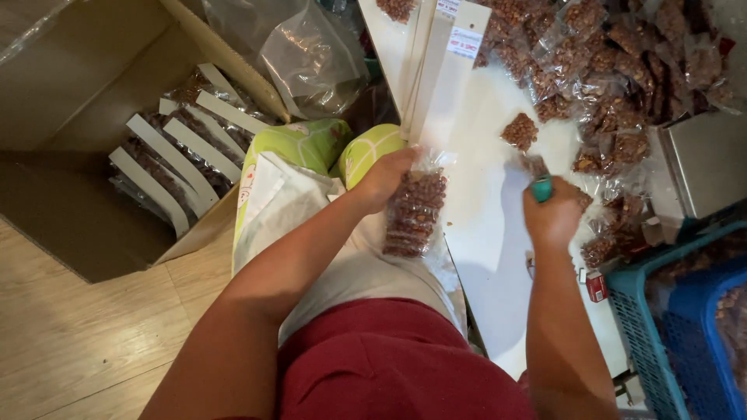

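White tabletop (pixel 482 233): left hand (pixel 383 177) pinches a clear bag of nuts (pixel 414 214); right hand (pixel 554 214) is clenched around a teal-handled tool (pixel 541 189).

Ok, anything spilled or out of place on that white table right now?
A small heap of loose brown nuts lies bare on the white table, outside any bag, just beyond the right hand. The left hand holds a filled clear bag.
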